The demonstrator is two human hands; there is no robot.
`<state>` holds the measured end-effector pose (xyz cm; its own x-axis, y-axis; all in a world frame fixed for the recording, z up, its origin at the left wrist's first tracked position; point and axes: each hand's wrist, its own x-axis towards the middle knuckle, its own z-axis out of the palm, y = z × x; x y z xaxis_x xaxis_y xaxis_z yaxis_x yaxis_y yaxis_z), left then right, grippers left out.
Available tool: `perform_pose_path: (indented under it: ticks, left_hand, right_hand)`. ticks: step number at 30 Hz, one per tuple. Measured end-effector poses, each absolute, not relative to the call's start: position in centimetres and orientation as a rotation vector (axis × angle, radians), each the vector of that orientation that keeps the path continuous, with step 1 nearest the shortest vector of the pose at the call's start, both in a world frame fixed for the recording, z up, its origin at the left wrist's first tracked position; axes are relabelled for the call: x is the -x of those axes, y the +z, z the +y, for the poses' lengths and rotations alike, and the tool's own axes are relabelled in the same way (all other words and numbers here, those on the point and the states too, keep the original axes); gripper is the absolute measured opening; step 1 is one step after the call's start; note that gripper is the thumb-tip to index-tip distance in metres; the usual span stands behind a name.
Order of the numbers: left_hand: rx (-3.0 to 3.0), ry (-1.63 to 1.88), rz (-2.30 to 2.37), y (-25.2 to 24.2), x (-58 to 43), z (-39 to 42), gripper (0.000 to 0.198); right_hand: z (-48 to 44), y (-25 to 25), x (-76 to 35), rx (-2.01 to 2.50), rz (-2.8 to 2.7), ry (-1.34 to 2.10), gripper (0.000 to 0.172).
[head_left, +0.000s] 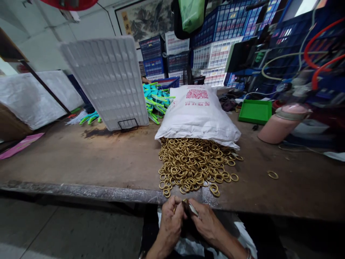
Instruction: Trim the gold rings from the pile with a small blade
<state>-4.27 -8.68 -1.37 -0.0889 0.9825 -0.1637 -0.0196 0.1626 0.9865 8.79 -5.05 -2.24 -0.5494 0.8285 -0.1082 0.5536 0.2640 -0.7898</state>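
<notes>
My left hand (170,220) and my right hand (207,223) meet just below the near edge of the workbench (81,158), fingers curled together. The left pinches a brass ring. The right grips a small shiny metal piece (192,208) against it. Right above my hands lies a heap of brass rings (195,163) spilling from the open mouth of a white sack (198,113) printed with red marks. One stray ring (272,175) lies alone to the right.
A white plastic tray (107,81) leans upright on a wire stand. Turquoise plastic parts (156,100) are piled behind it. A green tray (255,111) and a pink jug (283,122) on its side sit at right. Blue and white crates (212,54) are stacked at the back.
</notes>
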Motion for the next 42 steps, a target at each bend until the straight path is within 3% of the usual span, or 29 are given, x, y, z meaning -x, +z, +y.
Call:
perform_pose_path:
  ticks: [8,23,42]
  left_hand:
    - [-1.079,1.179,1.407,-0.9,4.0,-9.2,0.025]
    - [-1.137,1.174,1.427,-0.7,4.1,-10.1,0.028]
    - [-1.407,1.116,1.497,-1.6,4.7,-12.1,0.022]
  right_hand:
    - [-5.5,-2.5,-8.7,1.321,-2.207,1.101,0.012]
    - [-6.4,-2.5,-8.6,1.494,-2.424,0.820,0.022]
    - [-6.9,-3.1,-9.6,1.667,-2.505,0.781,0.027]
